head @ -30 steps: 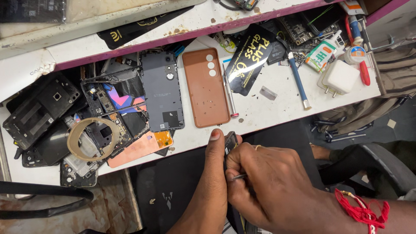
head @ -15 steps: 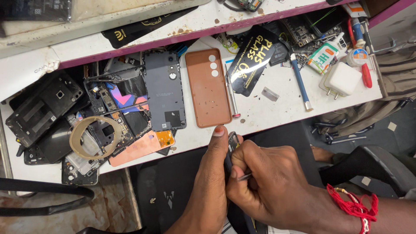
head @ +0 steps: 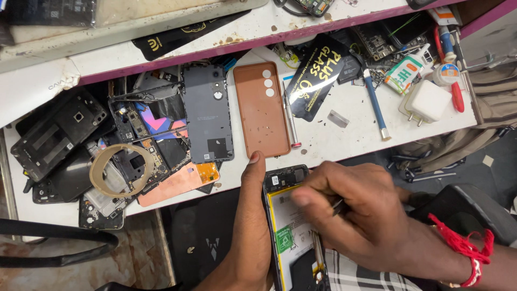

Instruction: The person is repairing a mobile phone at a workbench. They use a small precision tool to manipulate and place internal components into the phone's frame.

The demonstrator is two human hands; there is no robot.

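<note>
Near the bottom middle of the view, the right hand has its fingers pinched closed around a thin dark metal tool, of which only a short bit shows between them, and they rest over the opened back of a black-framed phone with a yellow-edged white battery. The left hand grips that phone along its left edge, fingers closed round the frame and thumb stretched up toward the far side, its tip just reaching the white desk. The phone sits below the desk's near edge, over the person's lap, with checked cloth showing beneath it. A red thread band circles the right wrist. Just beyond the thumb lies a brown rectangular phone back cover, with a slim silver screwdriver beside its right edge and a grey phone back panel to its left. Farther left is a heap of black phone frames and parts, with a tan ring of tape on top. To the right lie a black glossy packet, a blue-handled tool and a white charger plug.
</note>
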